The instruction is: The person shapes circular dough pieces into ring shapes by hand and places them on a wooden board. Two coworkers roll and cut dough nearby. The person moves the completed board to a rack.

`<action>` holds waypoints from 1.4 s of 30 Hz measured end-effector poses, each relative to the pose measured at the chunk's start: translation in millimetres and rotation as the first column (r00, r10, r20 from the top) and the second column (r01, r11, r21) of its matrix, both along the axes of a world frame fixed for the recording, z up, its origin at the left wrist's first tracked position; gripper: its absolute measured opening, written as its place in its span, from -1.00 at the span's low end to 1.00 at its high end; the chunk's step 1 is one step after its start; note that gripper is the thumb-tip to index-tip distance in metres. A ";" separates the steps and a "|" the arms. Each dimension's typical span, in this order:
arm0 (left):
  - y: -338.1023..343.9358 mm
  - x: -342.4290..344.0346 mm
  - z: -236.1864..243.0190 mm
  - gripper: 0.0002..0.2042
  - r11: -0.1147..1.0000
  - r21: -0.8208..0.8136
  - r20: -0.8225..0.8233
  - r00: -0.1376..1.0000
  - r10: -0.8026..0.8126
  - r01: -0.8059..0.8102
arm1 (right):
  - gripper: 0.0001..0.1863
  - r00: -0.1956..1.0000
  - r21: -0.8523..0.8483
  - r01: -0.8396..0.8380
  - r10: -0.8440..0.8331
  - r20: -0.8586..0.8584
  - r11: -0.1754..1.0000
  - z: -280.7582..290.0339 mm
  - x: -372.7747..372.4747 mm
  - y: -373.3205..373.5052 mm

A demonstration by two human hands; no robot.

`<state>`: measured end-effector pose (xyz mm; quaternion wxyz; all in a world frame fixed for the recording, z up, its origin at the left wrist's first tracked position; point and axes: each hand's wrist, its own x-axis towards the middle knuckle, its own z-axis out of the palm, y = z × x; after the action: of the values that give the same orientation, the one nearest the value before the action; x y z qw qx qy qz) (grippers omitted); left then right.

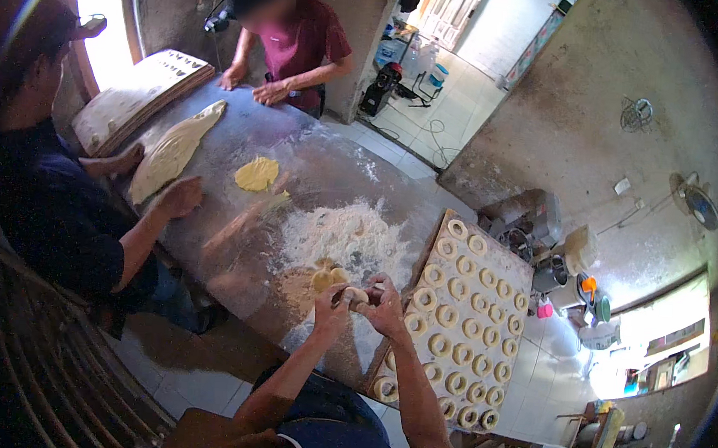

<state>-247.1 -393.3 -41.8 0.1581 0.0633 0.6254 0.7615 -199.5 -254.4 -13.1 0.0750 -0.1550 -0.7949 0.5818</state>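
Note:
Between my two hands, above the near side of the table, is a small pale piece of dough (356, 296). The fingers of my left hand (332, 307) close on its left side. Those of my right hand (384, 307) hold it from the right. Its exact shape is partly hidden by my fingers. Just beyond my left hand lie small yellowish dough pieces (322, 281). White flour (346, 235) is spread thickly past them. Close to my right forearm, a wooden board (435, 229) carries rows of many dough rings (447, 315).
A person in dark clothes (61, 203) at the left handles a long dough slab (177, 149). Across the table (235, 207), a person in a maroon shirt (305, 41) leans on it. A yellow dough lump (257, 174) lies mid-table. Stacked boards (147, 97) stand at far left.

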 end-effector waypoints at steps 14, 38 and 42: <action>-5.9 -6.6 -27.2 -0.71 0.295 0.948 0.263 0.811 -0.522 -0.118 | -0.46 0.888 -0.552 0.453 -0.411 0.207 0.701 -14.2 -4.9 -21.9; 88.8 9.2 -3.7 -0.77 0.906 0.408 0.477 0.873 -0.103 -0.116 | -0.41 0.897 0.007 0.359 -0.343 -0.280 0.933 -45.7 26.1 16.9; 109.0 12.9 -0.2 -0.77 0.795 0.602 0.437 0.864 -0.248 -0.077 | -0.44 0.887 -0.140 0.421 -0.439 -0.144 0.896 -15.1 41.0 35.4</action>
<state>-234.2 -284.3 -42.0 0.3200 -0.0578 0.2855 0.9015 -158.5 -219.0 -28.3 0.2622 -0.2800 -0.6995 0.6029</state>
